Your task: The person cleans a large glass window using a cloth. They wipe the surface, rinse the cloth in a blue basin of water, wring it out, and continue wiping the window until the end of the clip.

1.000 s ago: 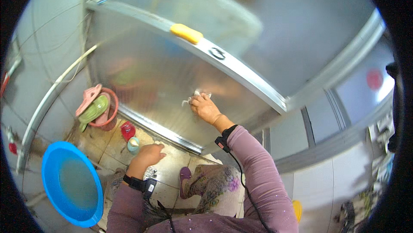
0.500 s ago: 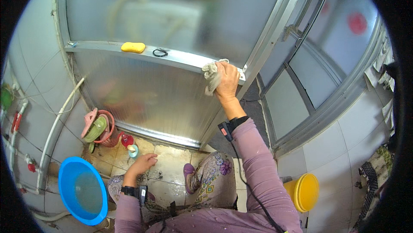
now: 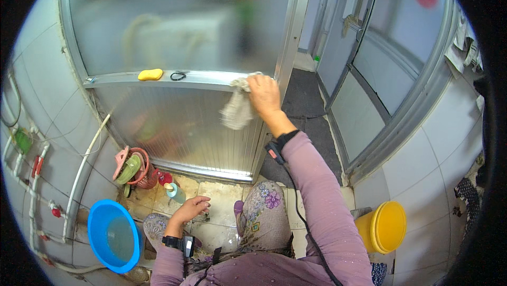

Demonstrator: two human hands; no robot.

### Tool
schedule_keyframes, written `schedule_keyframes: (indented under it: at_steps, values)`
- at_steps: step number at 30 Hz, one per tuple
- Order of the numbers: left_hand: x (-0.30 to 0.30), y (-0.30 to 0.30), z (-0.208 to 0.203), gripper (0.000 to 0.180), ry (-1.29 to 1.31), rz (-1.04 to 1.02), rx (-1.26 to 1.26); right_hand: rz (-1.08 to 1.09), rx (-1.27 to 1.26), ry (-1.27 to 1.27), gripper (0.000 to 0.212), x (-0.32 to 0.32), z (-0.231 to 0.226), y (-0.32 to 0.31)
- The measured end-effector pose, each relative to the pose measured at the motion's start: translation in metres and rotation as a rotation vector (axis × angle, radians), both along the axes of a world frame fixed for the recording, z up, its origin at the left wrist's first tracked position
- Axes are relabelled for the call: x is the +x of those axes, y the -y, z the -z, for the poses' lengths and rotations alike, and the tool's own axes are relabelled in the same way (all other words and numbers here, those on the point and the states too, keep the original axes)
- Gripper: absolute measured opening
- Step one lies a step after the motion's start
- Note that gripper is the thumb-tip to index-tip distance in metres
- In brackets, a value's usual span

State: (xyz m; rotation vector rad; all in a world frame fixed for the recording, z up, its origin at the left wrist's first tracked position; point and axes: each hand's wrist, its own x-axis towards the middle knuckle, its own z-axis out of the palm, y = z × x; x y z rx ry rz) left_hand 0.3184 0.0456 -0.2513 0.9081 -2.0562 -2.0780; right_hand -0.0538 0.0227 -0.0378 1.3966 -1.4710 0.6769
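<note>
My right hand [image 3: 264,96] presses a pale grey rag [image 3: 237,107] against the metal crossbar [image 3: 211,78] of a frosted glass door [image 3: 179,27], near the door's right upright. The rag hangs down over the ribbed lower panel [image 3: 179,127]. My left hand [image 3: 194,207] hangs low above the wet tiled floor [image 3: 222,207], fingers loosely curled and holding nothing. A yellow sponge [image 3: 150,74] and a small black ring [image 3: 178,76] rest further left on the crossbar.
A blue basin [image 3: 112,235] stands on the floor at lower left, beside a pink basket with a green slipper [image 3: 132,167] and small bottles [image 3: 176,192]. A yellow bucket [image 3: 388,227] stands at lower right. White pipes [image 3: 79,175] run along the tiled left wall. Dark doorway floor [image 3: 306,101] lies to the right.
My right hand with the rag rose from the lower ribbed panel to the crossbar and stays near the door's right upright. My view tilted up. My left hand stayed low.
</note>
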Motion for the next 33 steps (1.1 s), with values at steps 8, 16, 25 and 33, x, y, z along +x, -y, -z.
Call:
schedule_keyframes:
  at_steps: [8,16,25,33]
  values:
    - [0.007,-0.025,0.0,0.036,-0.129,-0.003,0.095,-0.014,0.2,0.176,0.034,0.01,-0.044,-0.057]
    - [-0.003,-0.036,0.003,0.034,-0.142,0.008,0.038,-0.02,-0.632,-0.138,0.045,-0.046,-0.184,-0.056]
    - [-0.006,-0.041,0.026,0.038,-0.041,0.001,0.007,0.202,-0.316,0.326,0.034,-0.117,-0.222,-0.014]
    - [-0.016,-0.037,0.018,0.038,-0.008,0.036,0.022,0.116,-0.056,0.389,0.038,-0.141,-0.061,-0.029]
